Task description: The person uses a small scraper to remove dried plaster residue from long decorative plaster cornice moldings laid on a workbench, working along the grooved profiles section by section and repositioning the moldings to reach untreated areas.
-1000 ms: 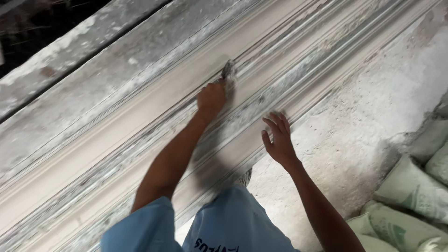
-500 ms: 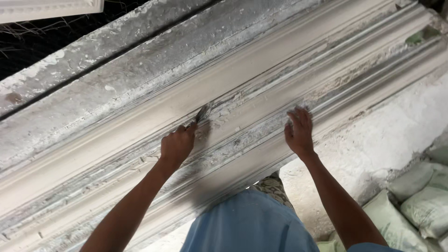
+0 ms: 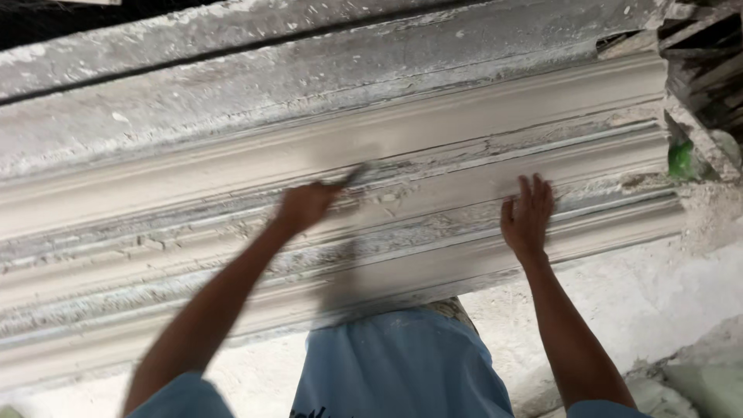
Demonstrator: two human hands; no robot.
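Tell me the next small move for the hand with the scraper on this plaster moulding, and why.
Probably draw the scraper in the left hand further along the groove: flaky residue lies there on the moulding, while the right hand rests flat, steadying it.

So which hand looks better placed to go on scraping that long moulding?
The left hand, probably. It is closed around the small scraping tool, whose tip sits on the plaster moulding. The right hand holds nothing; it lies flat and open on the moulding, seemingly steadying it.
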